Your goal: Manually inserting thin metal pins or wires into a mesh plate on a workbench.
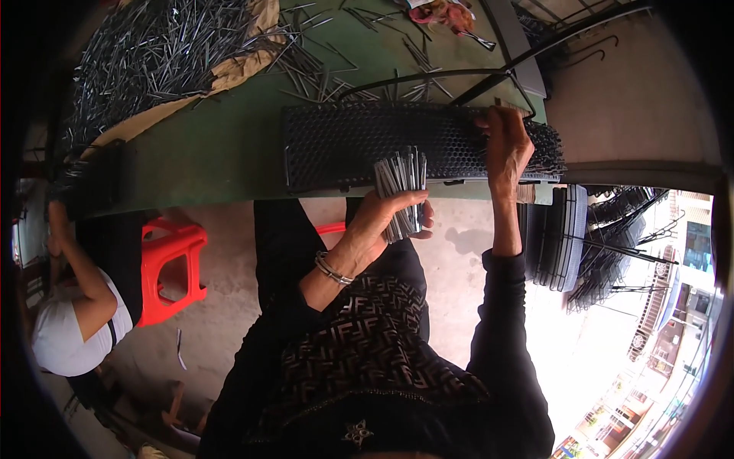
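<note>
A thick bundle of thin grey metal rods (401,180) is gripped in my left hand (371,222), in front of the table edge, with the rod ends pointing up and away. Beyond it lies a long black rack (375,141) with a honeycomb of small holes, set along the near edge of the table. Over the rack's right part, my right hand (508,153) has its fingers pinched together; whatever they hold is too small or hidden to make out. Close beside that hand, many dark rod ends (544,149) stick up from the rack's right end.
Loose rods (325,73) lie scattered on the green table (229,145). At far left, a big heap of rods (160,57) rests on brown paper (248,65). A bent black bar (428,74) crosses behind the rack. A red stool (172,268) and another person (84,321) are at left; stacked racks (562,237) stand right.
</note>
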The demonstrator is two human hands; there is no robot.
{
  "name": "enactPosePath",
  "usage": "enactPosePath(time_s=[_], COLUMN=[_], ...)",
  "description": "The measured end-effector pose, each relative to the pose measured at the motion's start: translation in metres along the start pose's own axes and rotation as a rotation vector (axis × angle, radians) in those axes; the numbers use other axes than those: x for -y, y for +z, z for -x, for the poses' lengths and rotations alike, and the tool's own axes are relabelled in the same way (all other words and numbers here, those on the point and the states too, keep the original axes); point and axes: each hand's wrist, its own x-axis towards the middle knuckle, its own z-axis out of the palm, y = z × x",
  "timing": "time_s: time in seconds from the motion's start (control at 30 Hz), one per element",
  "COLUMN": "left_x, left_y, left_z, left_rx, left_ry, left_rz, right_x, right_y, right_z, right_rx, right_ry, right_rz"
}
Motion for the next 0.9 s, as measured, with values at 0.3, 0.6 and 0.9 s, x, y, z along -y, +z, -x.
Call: enactPosePath(time_s=[0.3,0.6,0.9], left_x=[-0.002,-0.001,-0.002], left_y=[0.002,0.000,0.001], left_z=[0.005,0.005,0.008], left_rx=[-0.013,-0.015,-0.004], left_ry=[0.006,0.017,0.026], left_rz=[-0.043,-0.044,-0.060], right_x=[0.002,-0.008,-0.004], right_y=[-0.001,-0.001,-0.007], right_z=[-0.001,-0.013,-0.020], right_rx=[0.023,0.133,0.196], right_ry=[-0.059,-0.027,-0.073], right_rz=[0.002,-0.080,0.017])
